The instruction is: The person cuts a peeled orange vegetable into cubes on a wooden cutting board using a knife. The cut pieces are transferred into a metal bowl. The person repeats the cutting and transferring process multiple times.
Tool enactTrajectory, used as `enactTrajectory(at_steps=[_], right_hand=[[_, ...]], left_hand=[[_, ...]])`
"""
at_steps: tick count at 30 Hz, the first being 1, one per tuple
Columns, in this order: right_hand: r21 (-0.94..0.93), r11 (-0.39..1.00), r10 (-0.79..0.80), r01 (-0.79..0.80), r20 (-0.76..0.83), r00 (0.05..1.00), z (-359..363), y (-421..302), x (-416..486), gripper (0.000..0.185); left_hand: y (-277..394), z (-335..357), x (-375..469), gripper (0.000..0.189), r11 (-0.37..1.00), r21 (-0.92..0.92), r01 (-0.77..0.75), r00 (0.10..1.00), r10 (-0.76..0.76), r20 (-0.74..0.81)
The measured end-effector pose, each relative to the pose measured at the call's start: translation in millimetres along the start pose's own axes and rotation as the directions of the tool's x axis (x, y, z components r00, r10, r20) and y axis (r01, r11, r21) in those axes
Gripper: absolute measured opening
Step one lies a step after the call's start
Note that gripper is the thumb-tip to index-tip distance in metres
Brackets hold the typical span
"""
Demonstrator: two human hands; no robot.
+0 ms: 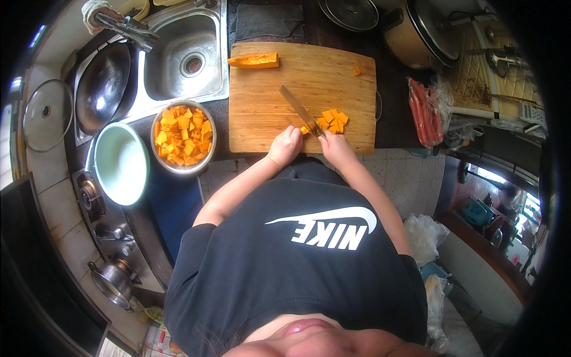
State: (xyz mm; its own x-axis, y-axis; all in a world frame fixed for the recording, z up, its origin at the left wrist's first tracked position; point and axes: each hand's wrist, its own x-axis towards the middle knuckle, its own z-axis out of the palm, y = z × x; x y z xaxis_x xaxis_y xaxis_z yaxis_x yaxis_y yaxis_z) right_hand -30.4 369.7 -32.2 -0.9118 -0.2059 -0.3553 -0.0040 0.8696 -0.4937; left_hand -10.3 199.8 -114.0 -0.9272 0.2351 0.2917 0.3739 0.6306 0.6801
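Observation:
A wooden cutting board [276,107] lies before me. My right hand [337,146] grips the handle of a kitchen knife [298,105], whose blade slants up and to the left over the board. At the board's near edge, the curled fingers of my left hand [286,145] hold a small pumpkin piece [304,130] against the left side of the blade; most of that piece is hidden. Cut pumpkin pieces [333,119] lie in a loose pile just right of the knife. A long pumpkin wedge [254,60] rests at the far left of the board.
Left of the board stands a metal bowl [154,147] full of pumpkin pieces, beside a pale green basin [143,178]. Behind them are a steel sink [167,85] and a wok [103,89]. A small pumpkin scrap [357,71] lies far right. Bagged red items [424,111] sit beyond.

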Motion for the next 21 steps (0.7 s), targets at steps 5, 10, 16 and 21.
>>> enactTrajectory(at_steps=[5, 10, 16, 21], right_hand=[[-0.083, 0.996, -0.020, 0.022, 0.022, 1.000, -13.7, -20.5, -15.3, 0.019], [-0.105, 0.994, 0.017, -0.012, 0.051, 0.999, -7.2, -21.3, -11.1, 0.019], [-0.075, 0.996, 0.049, -0.043, 0.080, 0.996, 8.6, -17.0, 7.1, 0.025], [0.114, 0.992, -0.046, 0.049, -0.032, 0.998, 21.9, 8.6, 18.9, 0.023]], left_hand=[[-0.3, 0.9, 0.4, 0.012, 1.000, 0.009, 0.013, 1.000, -0.013, -0.006], [-2.1, 2.0, -0.5, 0.013, 1.000, 0.007, -0.025, 1.000, 0.025, 0.001], [-4.2, 3.9, -1.6, 0.013, 0.999, -0.008, -0.043, 0.999, 0.043, -0.019], [-1.3, 5.2, -1.7, 0.013, 1.000, -0.003, 0.000, 1.000, 0.000, -0.019]])
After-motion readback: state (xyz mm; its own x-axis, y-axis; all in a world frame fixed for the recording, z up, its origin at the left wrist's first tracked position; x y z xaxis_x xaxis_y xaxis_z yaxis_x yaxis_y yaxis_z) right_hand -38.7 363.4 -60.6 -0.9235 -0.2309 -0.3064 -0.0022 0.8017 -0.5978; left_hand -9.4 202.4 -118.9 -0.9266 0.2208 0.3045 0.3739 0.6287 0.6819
